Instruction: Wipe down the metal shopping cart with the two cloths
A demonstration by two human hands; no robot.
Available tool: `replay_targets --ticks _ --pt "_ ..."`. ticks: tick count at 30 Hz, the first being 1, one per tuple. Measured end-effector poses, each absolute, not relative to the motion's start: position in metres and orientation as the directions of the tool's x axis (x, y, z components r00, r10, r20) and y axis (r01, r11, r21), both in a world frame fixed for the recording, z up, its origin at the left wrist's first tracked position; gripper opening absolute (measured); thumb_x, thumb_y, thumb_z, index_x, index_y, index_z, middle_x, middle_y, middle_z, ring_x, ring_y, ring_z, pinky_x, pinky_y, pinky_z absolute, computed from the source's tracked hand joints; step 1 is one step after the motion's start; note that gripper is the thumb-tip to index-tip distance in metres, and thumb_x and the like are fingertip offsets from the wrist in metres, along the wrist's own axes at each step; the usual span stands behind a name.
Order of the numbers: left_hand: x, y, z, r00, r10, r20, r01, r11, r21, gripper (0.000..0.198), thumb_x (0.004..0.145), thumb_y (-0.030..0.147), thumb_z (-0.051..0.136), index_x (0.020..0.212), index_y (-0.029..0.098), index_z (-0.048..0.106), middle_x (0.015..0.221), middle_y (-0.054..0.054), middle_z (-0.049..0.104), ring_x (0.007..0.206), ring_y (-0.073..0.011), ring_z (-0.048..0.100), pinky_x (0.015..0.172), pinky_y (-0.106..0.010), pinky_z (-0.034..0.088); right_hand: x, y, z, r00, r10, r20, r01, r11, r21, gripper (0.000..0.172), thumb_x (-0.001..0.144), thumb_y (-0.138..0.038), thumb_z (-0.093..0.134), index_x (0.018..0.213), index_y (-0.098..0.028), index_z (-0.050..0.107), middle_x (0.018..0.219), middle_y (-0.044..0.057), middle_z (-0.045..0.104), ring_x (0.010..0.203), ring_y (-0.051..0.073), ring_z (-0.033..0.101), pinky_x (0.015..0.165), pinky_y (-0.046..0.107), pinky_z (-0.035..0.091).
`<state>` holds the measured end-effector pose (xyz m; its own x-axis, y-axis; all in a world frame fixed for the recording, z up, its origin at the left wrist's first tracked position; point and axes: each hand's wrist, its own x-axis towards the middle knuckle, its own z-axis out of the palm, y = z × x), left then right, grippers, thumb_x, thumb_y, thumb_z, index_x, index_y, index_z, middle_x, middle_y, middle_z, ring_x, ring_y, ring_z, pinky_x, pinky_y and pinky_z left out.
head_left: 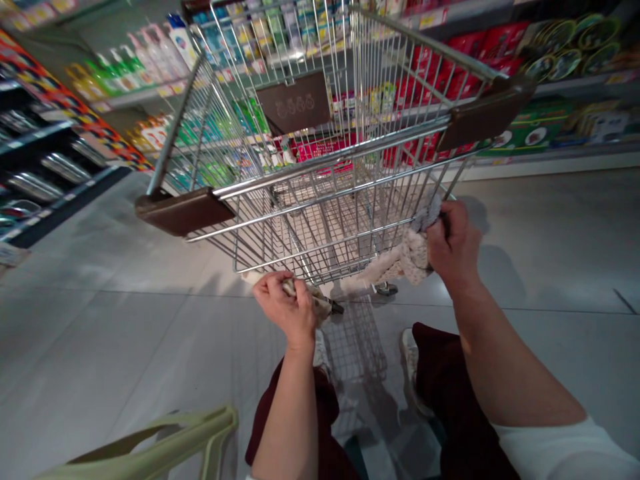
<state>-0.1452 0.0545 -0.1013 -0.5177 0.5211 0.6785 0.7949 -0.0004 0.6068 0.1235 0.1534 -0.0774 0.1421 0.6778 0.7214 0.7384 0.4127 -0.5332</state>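
Note:
A metal wire shopping cart (320, 167) with brown plastic corner guards stands in front of me in a shop aisle. My left hand (283, 307) is closed around the cart's low rear bar, with a bit of pale cloth under the fingers. My right hand (453, 243) is closed on a bunched pale cloth (410, 260), pressed against the cart's lower right rear corner. The cloth trails left along the bar toward my left hand. The cart's basket looks bare inside.
Shelves of bottles and boxes (150, 60) line the far side of the aisle. A dark rack (45, 173) with metal items stands at left. A pale green bag handle (165, 447) hangs at the bottom left. My dark red trousers and shoes (410, 360) show below, on grey floor tiles.

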Motion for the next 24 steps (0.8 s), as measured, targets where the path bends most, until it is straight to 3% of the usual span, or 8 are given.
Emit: replay_targets --ticks 4,8,12,15,24 --pt "-0.15 0.052 -0.103 -0.511 0.543 0.666 0.797 0.01 0.604 0.007 0.078 0.019 0.057 0.084 0.02 0.058 0.092 -0.004 0.054 0.096 -0.0212 0.052 0.091 -0.039 0.043 0.122 0.153 -0.076 0.145 0.675 0.723 0.743 0.408 -0.53 0.016 0.088 -0.027 0.047 0.099 -0.022 0.058 0.076 0.0 0.061 0.065 0.016 0.056 0.063 0.03 0.042" --pt "-0.143 0.052 -0.099 -0.481 0.475 0.737 0.805 -0.094 0.586 0.006 0.079 0.017 0.056 0.084 0.02 0.056 0.091 -0.003 0.057 0.096 -0.0191 0.056 0.091 -0.036 0.045 0.122 0.153 -0.075 0.18 0.685 0.706 0.742 0.377 -0.555 0.016 0.087 -0.027 0.048 0.098 -0.022 0.059 0.075 0.0 0.061 0.065 0.016 0.056 0.064 0.03 0.043" --pt "-0.127 0.054 -0.1 -0.378 0.513 0.77 0.834 -0.173 0.524 0.007 0.082 0.016 0.056 0.088 0.019 0.058 0.099 -0.006 0.058 0.102 -0.0202 0.057 0.096 -0.038 0.044 0.122 0.153 -0.076 0.17 0.677 0.716 0.748 0.384 -0.541 0.019 0.087 -0.028 0.047 0.098 -0.021 0.059 0.073 0.0 0.06 0.062 0.016 0.054 0.062 0.03 0.04" --pt "-0.119 0.054 -0.104 -0.34 0.585 0.737 0.857 -0.13 0.498 0.01 0.084 0.018 0.057 0.093 0.018 0.062 0.109 -0.01 0.058 0.107 -0.022 0.055 0.097 -0.039 0.043 0.122 0.153 -0.076 0.149 0.671 0.726 0.738 0.414 -0.533 0.02 0.088 -0.029 0.046 0.099 -0.02 0.06 0.074 0.0 0.06 0.063 0.015 0.054 0.063 0.029 0.041" --pt "-0.121 0.051 -0.108 -0.281 0.7 0.657 0.912 -0.019 0.411 0.01 0.078 0.014 0.061 0.087 0.019 0.063 0.099 -0.008 0.06 0.097 -0.0247 0.054 0.09 -0.039 0.043 0.12 0.151 -0.072 0.151 0.663 0.733 0.729 0.426 -0.535 0.016 0.087 -0.027 0.047 0.096 -0.021 0.058 0.076 0.0 0.061 0.066 0.015 0.057 0.064 0.029 0.042"
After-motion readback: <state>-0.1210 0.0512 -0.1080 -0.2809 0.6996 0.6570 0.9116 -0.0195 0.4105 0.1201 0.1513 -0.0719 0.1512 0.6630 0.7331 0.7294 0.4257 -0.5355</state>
